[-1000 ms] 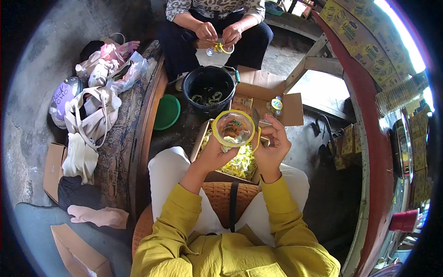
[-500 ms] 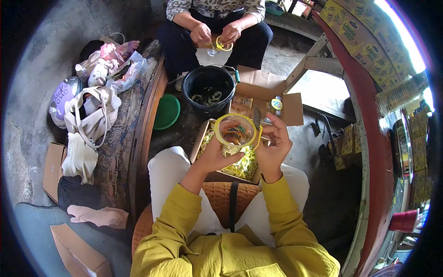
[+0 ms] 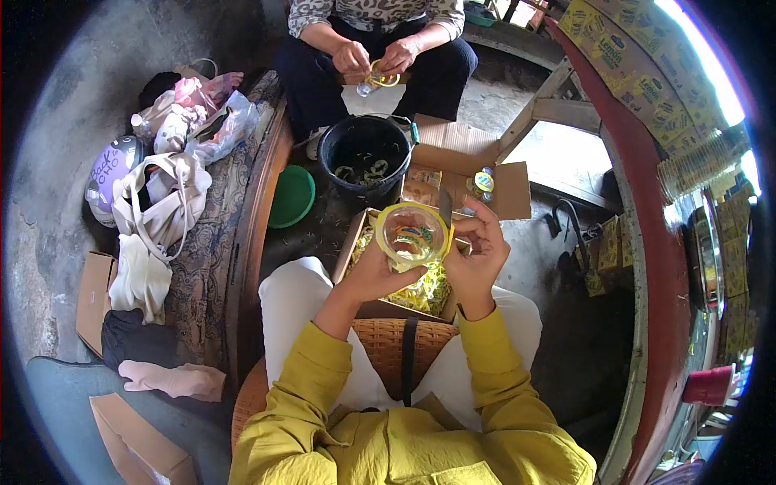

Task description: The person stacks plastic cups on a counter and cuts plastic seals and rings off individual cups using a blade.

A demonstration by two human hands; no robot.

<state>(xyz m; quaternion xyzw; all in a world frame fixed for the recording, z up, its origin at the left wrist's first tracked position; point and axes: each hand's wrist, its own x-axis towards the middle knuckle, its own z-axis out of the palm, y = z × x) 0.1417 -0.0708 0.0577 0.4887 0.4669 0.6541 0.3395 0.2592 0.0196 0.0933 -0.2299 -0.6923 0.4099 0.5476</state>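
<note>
My left hand (image 3: 373, 271) is wrapped round a clear plastic cup (image 3: 406, 239) with a yellow rim and a coloured print, its mouth tilted towards me. My right hand (image 3: 477, 255) is closed round a knife (image 3: 445, 206), whose dark blade points up against the right side of the rim. A yellow strip lies along the rim by my right fingers; I cannot tell if it is rim or knife handle. Below the cup, a cardboard box (image 3: 372, 309) holds yellow shavings (image 3: 428, 295).
Opposite sits a person whose hands (image 3: 396, 56) hold a small clear cup with a yellow ring. Between us stand a black bucket (image 3: 325, 153), a green basin (image 3: 293, 196) and an open carton (image 3: 513, 190) with a jar (image 3: 484, 182). Bags (image 3: 162, 194) lie at left; a red-edged shelf (image 3: 659, 267) rises at right.
The blade and my right fingers have shifted slightly left along the rim, and the cup has turned a little. The other person's cup has tilted and moved slightly.
</note>
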